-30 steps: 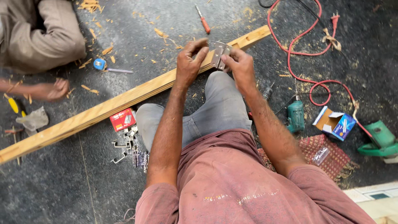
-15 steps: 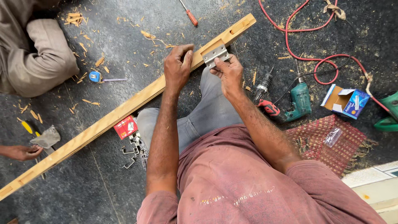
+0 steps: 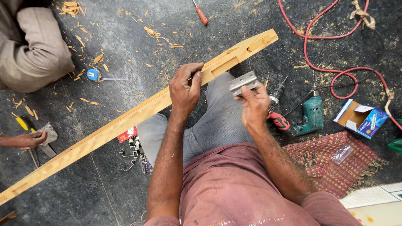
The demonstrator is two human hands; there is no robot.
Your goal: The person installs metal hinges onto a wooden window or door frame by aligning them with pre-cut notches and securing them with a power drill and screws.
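Item: long wooden strip, lying diagonally across the floor and over the person's knee at frame centre, propped there so its cut recess faces up. Left hand: fingers curled on the strip's edge beside the recess, steadying it. Right hand: pinching a folded metal hinge, held just right of the recess. Electric drill lies at centre right, near that hand.

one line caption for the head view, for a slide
Right hand holds a metal hinge; left hand rests on a long wooden strip.
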